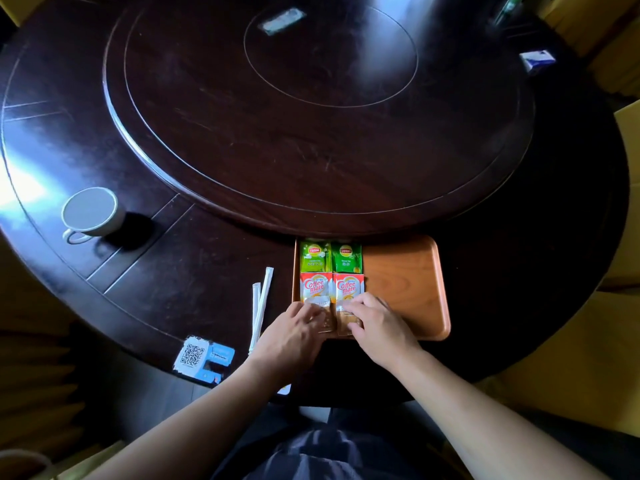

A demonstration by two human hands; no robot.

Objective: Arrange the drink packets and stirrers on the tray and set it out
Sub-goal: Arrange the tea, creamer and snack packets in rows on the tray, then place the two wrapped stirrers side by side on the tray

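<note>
plainly, lipton packets (329, 256) above coffee mate packets (331, 287) on tray (408, 282).

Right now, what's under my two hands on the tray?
Two clear sugar packets lie side by side on the wooden tray, just below the Coffee mate packets. The left hand and right hand cover their near ends, so those parts are hidden.
</note>
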